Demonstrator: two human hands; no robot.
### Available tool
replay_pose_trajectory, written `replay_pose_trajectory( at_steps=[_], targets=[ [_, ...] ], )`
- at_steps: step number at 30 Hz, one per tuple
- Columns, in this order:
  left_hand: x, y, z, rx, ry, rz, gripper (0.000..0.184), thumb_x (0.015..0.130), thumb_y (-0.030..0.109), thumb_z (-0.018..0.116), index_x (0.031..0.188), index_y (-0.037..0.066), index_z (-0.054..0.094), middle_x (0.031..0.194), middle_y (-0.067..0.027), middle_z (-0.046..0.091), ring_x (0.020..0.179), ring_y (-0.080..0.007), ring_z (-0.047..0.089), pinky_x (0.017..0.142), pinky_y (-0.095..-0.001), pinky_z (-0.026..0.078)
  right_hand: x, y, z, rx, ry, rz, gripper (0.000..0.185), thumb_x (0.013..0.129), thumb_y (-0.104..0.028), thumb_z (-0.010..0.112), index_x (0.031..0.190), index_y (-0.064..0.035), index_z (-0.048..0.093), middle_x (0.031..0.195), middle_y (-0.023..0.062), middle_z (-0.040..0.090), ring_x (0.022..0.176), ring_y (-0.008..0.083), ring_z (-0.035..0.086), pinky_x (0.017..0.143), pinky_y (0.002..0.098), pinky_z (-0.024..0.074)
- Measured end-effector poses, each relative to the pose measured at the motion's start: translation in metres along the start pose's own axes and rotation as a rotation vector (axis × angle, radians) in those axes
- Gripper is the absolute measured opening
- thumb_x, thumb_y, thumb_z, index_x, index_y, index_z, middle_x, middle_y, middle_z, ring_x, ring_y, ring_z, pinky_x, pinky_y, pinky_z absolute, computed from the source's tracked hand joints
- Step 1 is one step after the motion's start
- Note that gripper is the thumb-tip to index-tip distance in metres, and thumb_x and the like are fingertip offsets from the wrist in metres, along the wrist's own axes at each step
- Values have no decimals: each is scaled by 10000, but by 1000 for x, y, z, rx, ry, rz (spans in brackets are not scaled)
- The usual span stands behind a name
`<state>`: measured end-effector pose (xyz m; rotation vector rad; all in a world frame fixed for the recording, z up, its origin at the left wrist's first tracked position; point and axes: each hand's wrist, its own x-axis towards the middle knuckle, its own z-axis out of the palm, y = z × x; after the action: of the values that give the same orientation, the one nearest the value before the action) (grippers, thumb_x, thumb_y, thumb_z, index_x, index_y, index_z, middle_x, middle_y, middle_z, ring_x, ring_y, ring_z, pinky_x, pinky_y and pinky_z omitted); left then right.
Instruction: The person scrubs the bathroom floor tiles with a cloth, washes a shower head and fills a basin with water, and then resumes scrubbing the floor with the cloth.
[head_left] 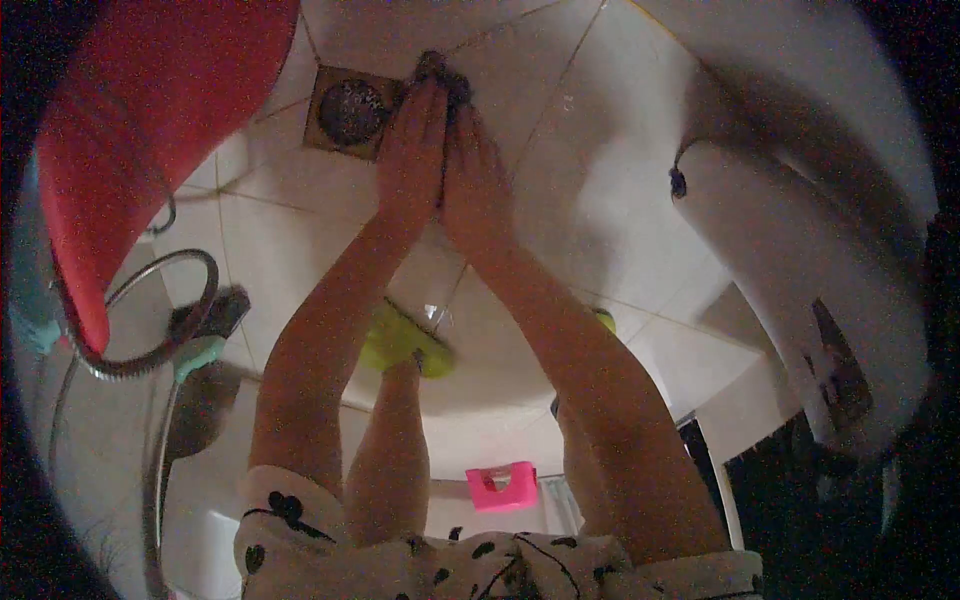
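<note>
My left hand (412, 165) and my right hand (476, 180) are side by side, low over the tiled floor, fingers pointing away from me. At their fingertips is a dark, crumpled thing (430, 68), partly hidden by the fingers; its kind does not show. Both hands look closed around it, one from each side. Just left of my left fingers is a square floor drain (313, 138) with a brassy frame and a round, dark grate.
A large red thing (170, 90) fills the upper left, near a coiled metal hose (213, 290). Below my arms are a yellow-green slipper (385, 345) and a bright pink object (520, 487). A large pale rounded form (790, 240) stands at the right.
</note>
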<state>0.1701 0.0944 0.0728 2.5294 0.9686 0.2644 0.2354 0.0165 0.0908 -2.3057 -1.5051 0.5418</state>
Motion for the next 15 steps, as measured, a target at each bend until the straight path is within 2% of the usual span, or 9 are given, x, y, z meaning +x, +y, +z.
replay_pose_trajectory(
  at_steps=[2, 5, 8, 11, 14, 15],
  targets=[
    [-13, -3, 5, 21, -41, -14, 491, 814, 81, 426, 1297, 23, 364, 1328, -151, 383, 1225, -292, 375, 990, -395, 341, -12, -6, 8, 38, 33, 49, 615, 743, -97, 521, 1287, 86, 301, 1334, 239, 319, 1234, 380, 321, 1027, 429, 281],
    [-48, 15, 10, -49, -212, -120, 493, 808, 77, 426, 1295, 20, 371, 1335, -149, 379, 1238, -281, 362, 992, -392, 340, -53, -10, -1, -44, -137, 134, 645, 738, -96, 528, 1306, 75, 276, 1343, 229, 316, 1236, 371, 324, 1031, 413, 281],
    [-121, 51, 21, 52, -170, -75, 520, 811, 81, 424, 1319, 17, 329, 1368, -142, 337, 1259, -272, 339, 1002, -381, 333, -117, 6, -4, 51, -300, 148, 680, 738, -104, 533, 1328, 63, 239, 1384, 209, 258, 1276, 346, 272, 1040, 428, 263],
    [-157, 72, -1, -78, -279, -169, 557, 811, 81, 421, 1345, 19, 272, 1403, -130, 279, 1288, -265, 290, 1016, -370, 321, -140, -8, -41, -344, -569, -44, 715, 741, -130, 546, 1343, 55, 209, 1422, 181, 189, 1323, 317, 176, 1054, 442, 228],
    [-184, 84, 16, -13, -392, -287, 601, 808, 104, 442, 1363, 30, 225, 1420, -112, 247, 1308, -240, 252, 1027, -362, 307, -149, 5, -31, -411, -761, -22, 745, 746, -158, 560, 1349, 60, 181, 1431, 197, 140, 1344, 320, 91, 1066, 448, 186],
    [-183, 81, 12, -61, -329, -282, 592, 804, 113, 450, 1354, 30, 247, 1414, -109, 260, 1304, -232, 259, 1027, -362, 308, -148, 4, -27, -376, -704, -25, 753, 747, -166, 566, 1348, 65, 177, 1427, 210, 138, 1341, 333, 88, 1070, 443, 175]
  ],
)
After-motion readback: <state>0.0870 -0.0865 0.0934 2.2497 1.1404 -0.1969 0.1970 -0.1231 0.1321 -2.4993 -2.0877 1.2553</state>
